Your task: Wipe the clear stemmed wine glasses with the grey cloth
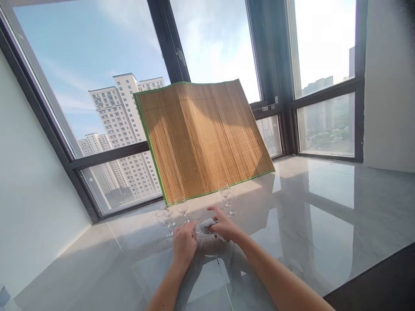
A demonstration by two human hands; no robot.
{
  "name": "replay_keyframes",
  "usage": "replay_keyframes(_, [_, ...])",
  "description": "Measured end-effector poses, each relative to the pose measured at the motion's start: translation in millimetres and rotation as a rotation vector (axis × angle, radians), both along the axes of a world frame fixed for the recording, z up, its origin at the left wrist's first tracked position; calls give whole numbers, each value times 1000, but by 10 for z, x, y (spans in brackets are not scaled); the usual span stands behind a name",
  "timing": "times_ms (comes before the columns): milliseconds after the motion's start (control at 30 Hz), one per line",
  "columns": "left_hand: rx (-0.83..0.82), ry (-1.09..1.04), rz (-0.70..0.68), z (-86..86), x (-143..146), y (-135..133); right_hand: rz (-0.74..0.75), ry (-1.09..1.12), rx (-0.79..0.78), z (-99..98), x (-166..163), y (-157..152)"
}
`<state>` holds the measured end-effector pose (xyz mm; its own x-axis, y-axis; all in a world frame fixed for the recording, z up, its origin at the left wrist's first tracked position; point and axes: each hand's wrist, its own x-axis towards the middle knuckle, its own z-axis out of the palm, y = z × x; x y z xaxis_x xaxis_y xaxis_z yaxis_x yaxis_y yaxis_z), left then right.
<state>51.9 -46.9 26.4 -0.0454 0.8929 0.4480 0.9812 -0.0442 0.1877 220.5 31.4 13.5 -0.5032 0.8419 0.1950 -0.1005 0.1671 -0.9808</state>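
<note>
Head view: we judge that the glass (202,234) in our hands could slip or crack, since its wall looks thin and a hard push or twist of the cloth (204,225) could wrench it loose. A careless elbow or wrist could also tip the stemmed glasses on the left (164,219) or the pair farther right (226,194), all standing on a hard, shiny counter (129,285). Our left hand (185,242) is partly closed, its fingers curled against the left side of the glass. Our right hand (224,225) is bunched on the cloth at the bowl, one finger sticking out to the far side. The glass sits between both hands, near the middle of the counter, with the straw mat (207,138) leaning beyond; we cannot tell where its foot rests.
</note>
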Motion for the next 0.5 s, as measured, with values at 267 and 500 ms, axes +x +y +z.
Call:
replay_keyframes(267, [14, 21, -42, 88, -16, -45, 191, 38, -82, 110, 111, -80])
replay_keyframes(500, [34, -106, 58, -25, 5, -8, 77, 267, -102, 287, 209, -128])
